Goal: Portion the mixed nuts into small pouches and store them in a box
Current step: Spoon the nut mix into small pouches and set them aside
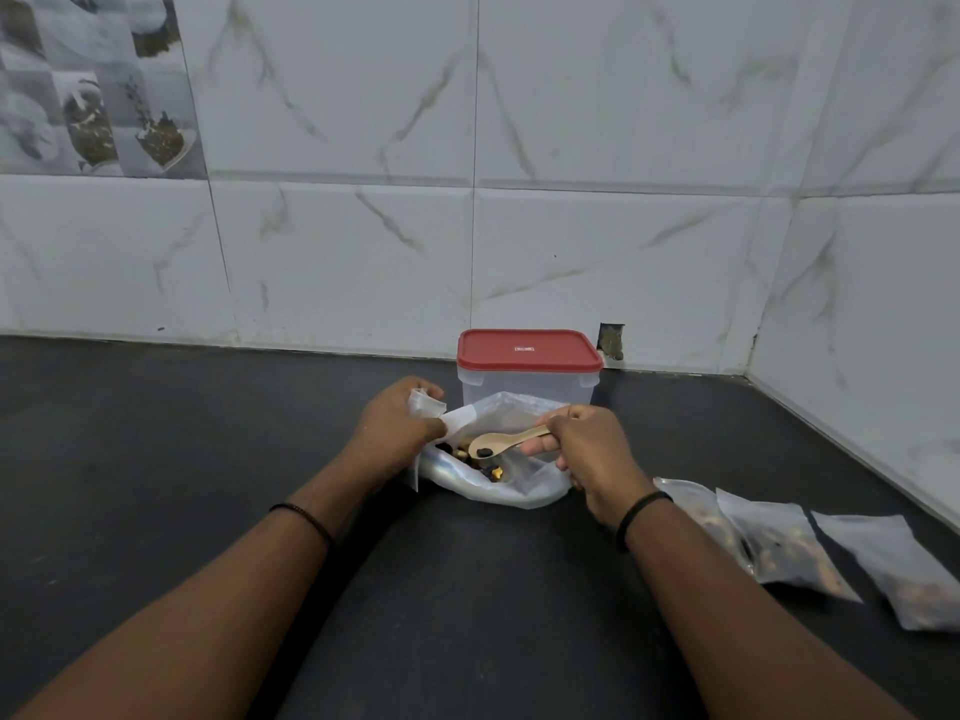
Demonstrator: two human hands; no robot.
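Observation:
A large clear plastic bag point(519, 485) lies open on the dark counter with mixed nuts point(480, 462) inside. My right hand point(592, 454) grips the handle of a wooden spoon point(498, 443); its bowl hovers over the nuts with a dark piece in it. My left hand point(395, 423) pinches a small clear pouch point(428, 405) at the bag's left edge. Behind the bag stands a clear box point(524, 389) with its red lid point(527, 349) on. Three filled pouches point(779, 548) lie on the counter to the right.
The dark counter point(156, 433) runs back to a white marble-tiled wall, with a second wall closing the right side. A small dark hole point(611, 340) sits in the wall behind the box.

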